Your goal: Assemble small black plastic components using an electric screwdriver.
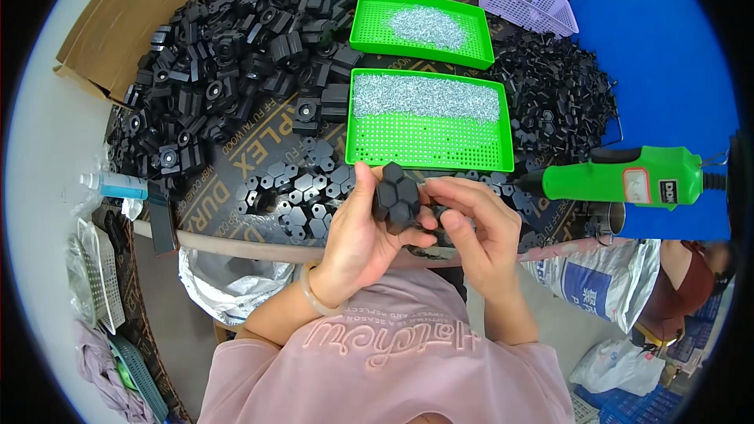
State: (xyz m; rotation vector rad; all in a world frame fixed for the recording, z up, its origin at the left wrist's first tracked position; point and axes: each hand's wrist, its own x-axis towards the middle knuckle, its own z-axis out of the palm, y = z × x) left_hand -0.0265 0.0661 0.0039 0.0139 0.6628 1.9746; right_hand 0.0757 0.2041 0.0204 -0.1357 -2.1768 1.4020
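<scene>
My left hand (357,232) grips a black plastic part (397,198) whose upper face is made of joined hexagons. Close beside it on the right, my right hand (483,228) has its thumb and forefinger pinched together; a small dark piece seems to show between them, too small to name. Just beyond both hands lies a green perforated tray (428,145) with small silvery screws (428,98) across its far half. Flat black hexagon-patterned plates (302,196) are spread on the table left of my hands. A green electric screwdriver (620,178) lies to the right, its tip toward my hands.
A heap of black plastic housings (236,55) covers the table's left. Another green tray (365,20) of screws stands farther back, near a purple basket (526,0). Small black parts (558,94) are piled at right. A cardboard box (133,16) and a blue bottle (118,185) sit left.
</scene>
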